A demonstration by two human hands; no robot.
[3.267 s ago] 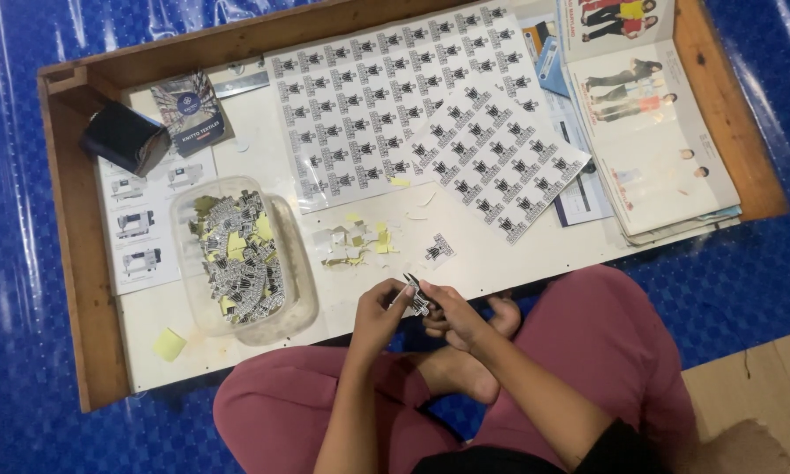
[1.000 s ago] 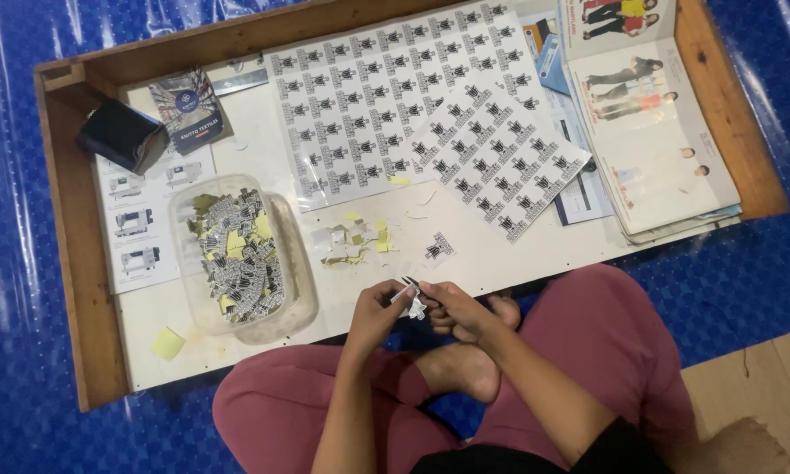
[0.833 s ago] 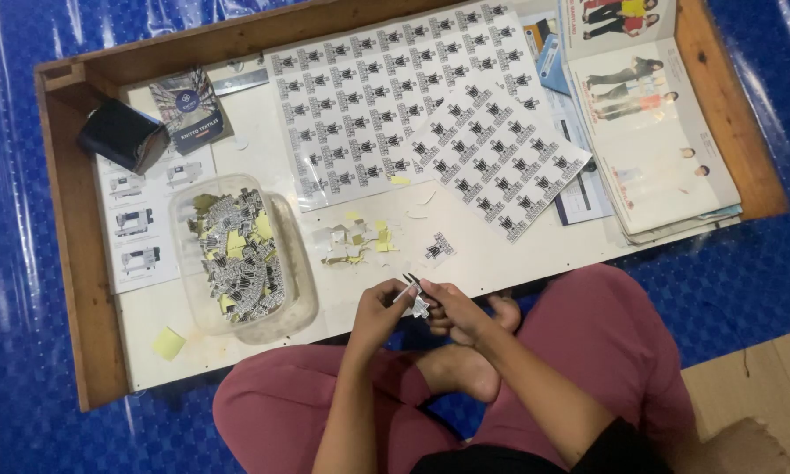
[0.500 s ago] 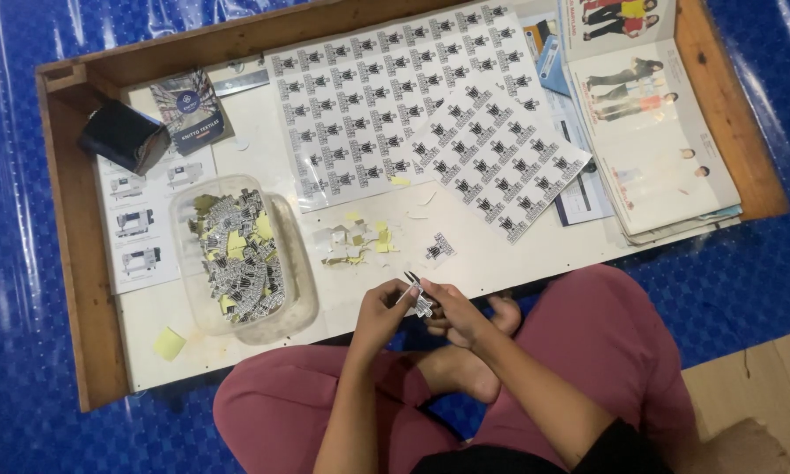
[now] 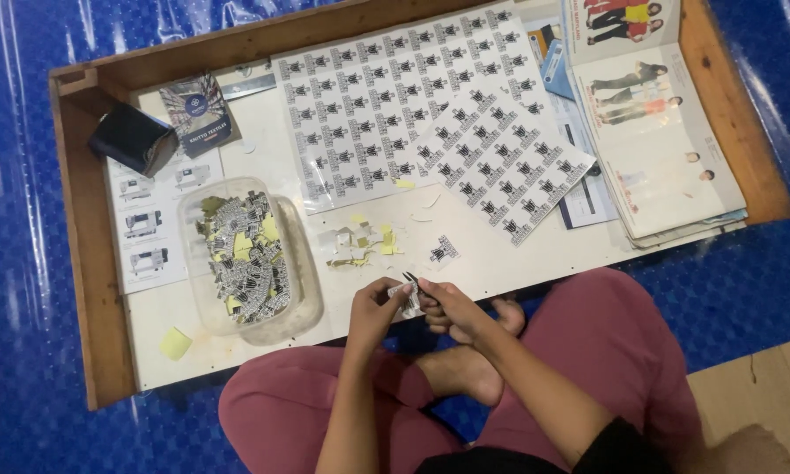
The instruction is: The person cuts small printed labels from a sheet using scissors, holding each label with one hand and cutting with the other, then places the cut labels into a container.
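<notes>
While the person sits cross-legged at the near edge of the low counter point(image 5: 535, 254), both hands meet over one small printed label point(image 5: 405, 295). Left hand point(image 5: 375, 309) pinches it in closed fingers; right hand point(image 5: 447, 305) is closed on a thin dark tool, likely tweezers or small scissors, tip touching the label. Clear tub point(image 5: 250, 256) already holds a heap of loose labels. Two label sheets point(image 5: 430, 114) look mostly whole, so much seems left. Yellow scraps point(image 5: 360, 246) lie between tub and hands.
</notes>
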